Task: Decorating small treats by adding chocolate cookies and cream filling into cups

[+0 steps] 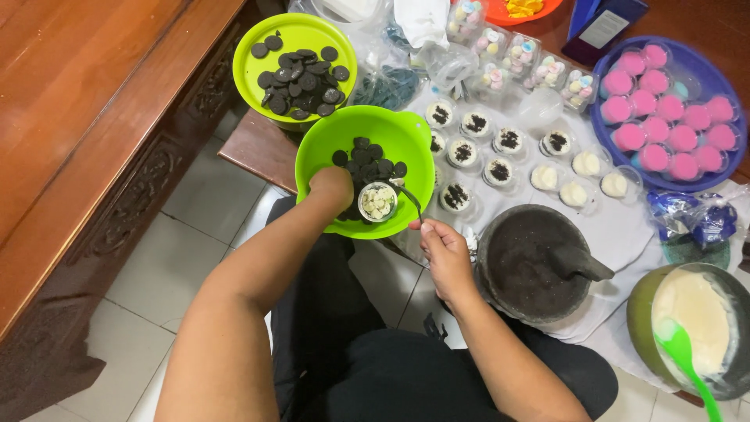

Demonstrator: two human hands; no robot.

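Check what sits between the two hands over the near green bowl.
Head view: a small clear cup of pale pieces sits between the left hand and right hand, in the green bowl.

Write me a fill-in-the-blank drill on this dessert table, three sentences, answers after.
1. The left hand holds a small cup over a bowl coloured ____.
2. The right hand holds a ____ that reaches into that cup.
3. The blue basin holds round lids coloured ____.

Missing words: green; spoon; pink
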